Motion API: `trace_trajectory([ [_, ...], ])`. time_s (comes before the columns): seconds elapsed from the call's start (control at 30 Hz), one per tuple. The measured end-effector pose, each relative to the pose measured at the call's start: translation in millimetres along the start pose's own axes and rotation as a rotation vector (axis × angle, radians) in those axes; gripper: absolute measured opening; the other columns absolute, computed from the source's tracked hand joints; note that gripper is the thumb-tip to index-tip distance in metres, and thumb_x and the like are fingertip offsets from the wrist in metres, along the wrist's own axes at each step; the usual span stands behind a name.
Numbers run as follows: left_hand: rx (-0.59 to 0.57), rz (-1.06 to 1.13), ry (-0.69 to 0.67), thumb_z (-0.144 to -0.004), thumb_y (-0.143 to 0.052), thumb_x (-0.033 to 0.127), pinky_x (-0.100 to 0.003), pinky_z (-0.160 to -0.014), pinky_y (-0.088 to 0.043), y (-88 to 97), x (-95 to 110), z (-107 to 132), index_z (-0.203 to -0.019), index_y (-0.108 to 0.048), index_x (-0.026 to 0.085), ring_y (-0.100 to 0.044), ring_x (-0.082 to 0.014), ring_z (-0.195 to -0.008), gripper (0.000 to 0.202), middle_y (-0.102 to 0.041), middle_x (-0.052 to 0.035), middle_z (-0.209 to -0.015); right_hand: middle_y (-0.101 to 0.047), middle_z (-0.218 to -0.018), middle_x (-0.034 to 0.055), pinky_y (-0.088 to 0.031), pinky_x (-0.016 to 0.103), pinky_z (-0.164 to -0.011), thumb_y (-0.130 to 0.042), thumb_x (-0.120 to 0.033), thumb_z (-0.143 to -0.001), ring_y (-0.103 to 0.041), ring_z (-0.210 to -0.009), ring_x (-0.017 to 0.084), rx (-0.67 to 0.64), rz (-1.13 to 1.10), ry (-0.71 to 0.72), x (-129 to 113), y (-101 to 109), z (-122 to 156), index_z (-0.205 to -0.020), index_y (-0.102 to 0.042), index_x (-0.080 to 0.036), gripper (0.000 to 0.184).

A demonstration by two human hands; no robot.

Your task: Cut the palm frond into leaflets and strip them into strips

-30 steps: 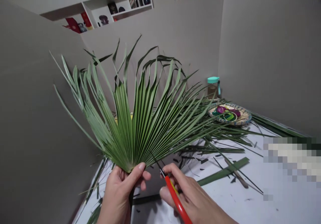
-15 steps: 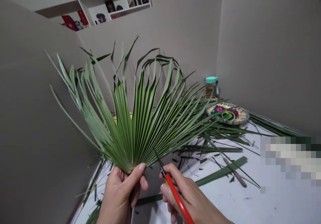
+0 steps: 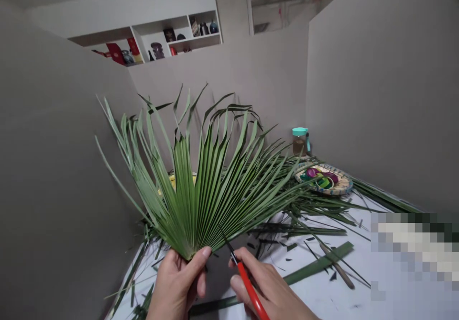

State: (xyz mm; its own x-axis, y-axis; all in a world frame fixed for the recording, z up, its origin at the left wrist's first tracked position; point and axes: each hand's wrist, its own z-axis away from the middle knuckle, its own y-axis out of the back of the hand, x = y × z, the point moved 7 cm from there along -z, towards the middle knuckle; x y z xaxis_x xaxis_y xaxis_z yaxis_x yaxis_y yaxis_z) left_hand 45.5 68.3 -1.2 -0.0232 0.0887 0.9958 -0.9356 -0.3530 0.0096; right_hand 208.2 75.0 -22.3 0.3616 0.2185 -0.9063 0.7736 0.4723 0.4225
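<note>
a small corner booth of grey partition walls closes in around a white work table, with a white wall shelf of ornaments and red packets high up behind. a pixelated patch hides the right side of the table. at the far end of the table stand a glass jar with a teal lid and a round woven tray holding colourful pieces. a heap of cut palm leaves spreads out in front of the tray, and a yellow object shows behind the held leaf. nearer, a long flat green strip and a wooden-handled tool lie among dark scraps on the table.

the fan palm frond is held up in the air, off the table and in front of the person. its long axis runs from the narrow base, low and close to the hands, upward and away toward the far walls, with the pleated leaflets fanning out to both sides. the left hand is the nearer hand: it is closed around the base, thumb lying across the front. the right hand is just to the right of the base, fingers pinched around a slim red-handled tool. the tool's thin dark tip points up and left into the lower right edge of the fan, right at the pleats; whether it touches them i cannot tell.
</note>
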Motion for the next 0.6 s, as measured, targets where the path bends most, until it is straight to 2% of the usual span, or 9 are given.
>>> trace_trajectory([
  [0.1,-0.007,0.009,-0.005,-0.061,-0.083,0.052,-0.021,-0.047,-0.035,0.5,-2.4,-1.1,-0.059,-0.046,0.022,-0.039,-0.0088,-0.044,0.048,-0.049,0.0067,-0.041,-0.064,-0.111,0.0109,-0.041,0.042,-0.1,-0.045,-0.036,-0.094,-0.057,-0.112,0.028,-0.008,0.025,0.0,0.9,0.1,-0.6,-0.107,-0.051,-0.023,0.019],
  [0.3,-0.008,0.016,-0.019,-0.059,-0.084,0.053,-0.02,-0.045,-0.032,0.1,-2.8,-0.6,-0.06,-0.045,0.022,-0.038,-0.0083,-0.044,0.05,-0.046,0.0076,-0.04,-0.061,-0.115,0.0124,-0.042,0.043,-0.098,-0.04,-0.039,-0.095,-0.056,-0.11,0.028,-0.041,0.042,0.02,4.3,-3.1,1.7,-0.115,-0.049,-0.022,0.028],
  [0.5,-0.047,-0.004,-0.055,-0.062,-0.082,0.053,-0.02,-0.045,-0.032,-3.1,1.4,-0.4,-0.06,-0.044,0.022,-0.035,-0.0071,-0.041,0.05,-0.043,0.0091,-0.039,-0.061,-0.117,0.0124,-0.04,0.041,-0.099,-0.042,-0.032,-0.094,-0.058,-0.107,0.028,-0.042,0.064,0.09,-11.7,1.0,4.3,-0.093,-0.05,-0.023,0.012],
  [0.6,-0.028,-0.004,-0.05,-0.061,-0.083,0.052,-0.02,-0.045,-0.032,-1.1,0.3,-0.9,-0.06,-0.043,0.022,-0.035,-0.0074,-0.042,0.05,-0.044,0.0089,-0.041,-0.064,-0.109,0.0109,-0.042,0.039,-0.096,-0.041,-0.033,-0.095,-0.058,-0.103,0.026,-0.018,0.038,0.068,-11.4,2.3,1.3,-0.096,-0.051,-0.023,0.014],
])
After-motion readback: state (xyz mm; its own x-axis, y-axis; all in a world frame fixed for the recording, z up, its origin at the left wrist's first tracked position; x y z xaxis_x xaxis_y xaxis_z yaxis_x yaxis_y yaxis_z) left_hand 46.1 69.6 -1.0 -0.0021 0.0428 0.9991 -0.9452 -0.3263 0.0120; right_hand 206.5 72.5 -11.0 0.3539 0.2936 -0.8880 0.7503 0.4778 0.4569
